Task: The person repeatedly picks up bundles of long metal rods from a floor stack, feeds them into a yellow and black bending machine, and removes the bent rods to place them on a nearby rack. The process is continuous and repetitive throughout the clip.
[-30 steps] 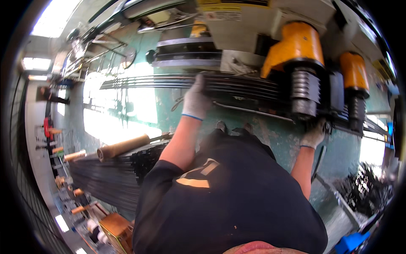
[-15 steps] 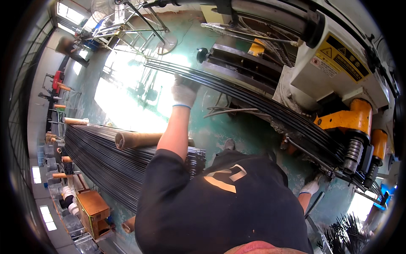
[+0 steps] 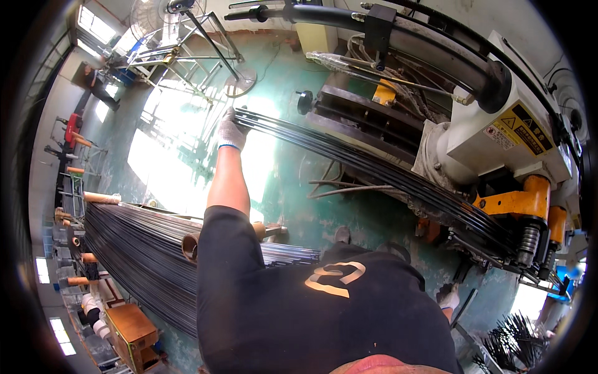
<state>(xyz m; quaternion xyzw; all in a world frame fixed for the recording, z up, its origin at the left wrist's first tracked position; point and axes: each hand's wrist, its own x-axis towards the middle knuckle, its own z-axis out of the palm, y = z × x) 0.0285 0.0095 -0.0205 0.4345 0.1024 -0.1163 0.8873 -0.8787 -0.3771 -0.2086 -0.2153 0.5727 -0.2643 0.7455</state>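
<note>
Head view: left hand (image 3: pixel 232 131) grips rod bundle (image 3: pixel 374 171); right hand (image 3: pixel 447 298) low.

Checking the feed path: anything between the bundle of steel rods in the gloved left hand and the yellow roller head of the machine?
Nothing visible blocks it. The left hand grips the far end of the rod bundle, which runs unbroken along the machine bed to the yellow roller head. The right hand sits low near that end, below the rods.

Single head fisheye, looking steeply down, close over torso.
</note>
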